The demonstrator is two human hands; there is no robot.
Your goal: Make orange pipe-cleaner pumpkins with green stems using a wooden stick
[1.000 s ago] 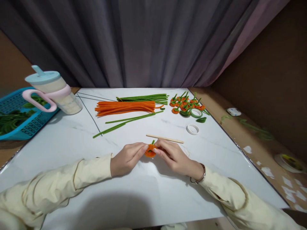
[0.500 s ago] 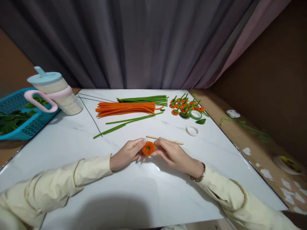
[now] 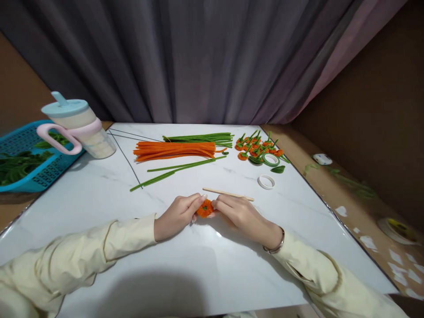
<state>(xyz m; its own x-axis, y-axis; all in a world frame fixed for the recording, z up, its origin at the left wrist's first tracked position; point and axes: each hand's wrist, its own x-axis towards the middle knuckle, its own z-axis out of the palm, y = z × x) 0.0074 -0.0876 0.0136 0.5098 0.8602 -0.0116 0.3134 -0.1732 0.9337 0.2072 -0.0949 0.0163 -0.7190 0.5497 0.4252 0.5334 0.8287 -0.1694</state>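
Observation:
An orange pipe-cleaner flower with a green centre is held between my two hands over the table. My left hand is closed, its thumb pressed against the flower's left edge. On the right edge, the fingers of my right hand pinch the flower; some fingertips are hidden behind it. Just beyond my hands lies a thin wooden stick. Farther off are an orange bundle of pipe cleaners, a green bundle and a few loose green pipe cleaners.
Several finished orange flowers with green stems lie at the back right, beside a green tape roll and a white ring. At left stand a tumbler and a blue basket holding green pieces. A grey curtain hangs behind.
My left thumb has shifted on the flower, and my right fingers have curled in closer against it. The flower has turned and tilted slightly. Things on the table have stayed put.

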